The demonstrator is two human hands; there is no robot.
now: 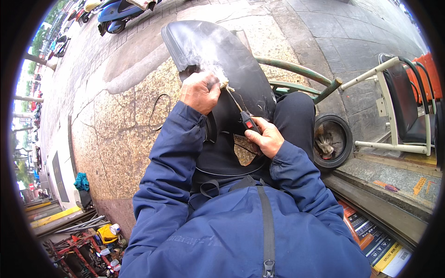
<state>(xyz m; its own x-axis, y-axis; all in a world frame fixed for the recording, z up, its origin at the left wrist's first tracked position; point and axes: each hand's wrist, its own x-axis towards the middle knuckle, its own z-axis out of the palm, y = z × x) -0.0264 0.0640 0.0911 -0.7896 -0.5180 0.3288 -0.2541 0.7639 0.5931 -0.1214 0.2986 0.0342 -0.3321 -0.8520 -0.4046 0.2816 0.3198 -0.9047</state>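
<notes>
A large curved black plastic panel (232,60), like a vehicle fender, rests across my knees. My right hand (266,137) is closed round the dark handle of a soldering iron (247,121) with a red switch. Its thin metal shaft points up and left to the panel's broken-looking edge. My left hand (200,91) is closed at that edge, close to the iron's tip. What its fingers pinch is hidden. A pale, frayed lump (225,84) shows beside the fingers at the tip. White smoke (209,60) rises there and blurs the panel's surface.
Right of my knee lies a black tyre-like ring (333,141) with rags inside. A green-painted tube frame (296,69) stands behind the panel, and a metal-framed chair (408,106) farther right. Tools (83,250) crowd the lower left. A blue scooter (118,16) is parked beyond.
</notes>
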